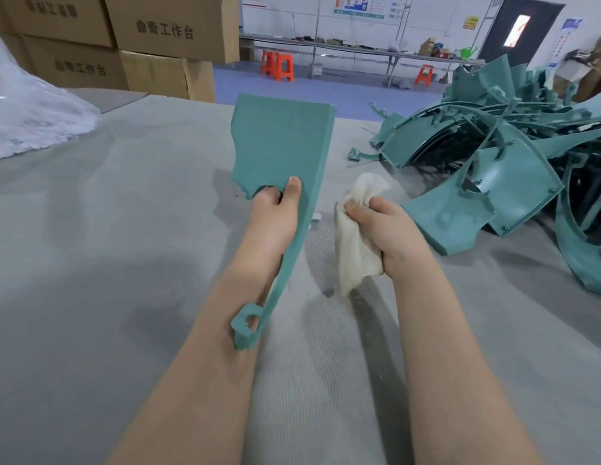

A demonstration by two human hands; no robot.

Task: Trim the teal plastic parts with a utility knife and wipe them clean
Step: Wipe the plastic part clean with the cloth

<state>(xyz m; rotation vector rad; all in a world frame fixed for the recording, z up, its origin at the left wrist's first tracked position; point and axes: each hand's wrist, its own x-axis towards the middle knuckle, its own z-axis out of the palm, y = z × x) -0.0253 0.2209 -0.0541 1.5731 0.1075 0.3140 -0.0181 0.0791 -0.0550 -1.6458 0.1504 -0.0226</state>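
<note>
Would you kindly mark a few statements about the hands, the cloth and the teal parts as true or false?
1. The left hand holds a teal part above the table. True.
2. The right hand grips a utility knife. False: it grips a white cloth.
3. A pile of teal parts lies on the table's right side. True.
4. The cloth presses against the held part. False: a gap separates them.

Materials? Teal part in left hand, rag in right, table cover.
Teal part: rigid moulded plastic by the look, matte, finely textured face, ragged untrimmed edge.
Rag: soft off-white fabric, fuzzy and crumpled, probably cotton.
Table cover: grey textile, ribbed weave visible, possibly felt or carpet.
</note>
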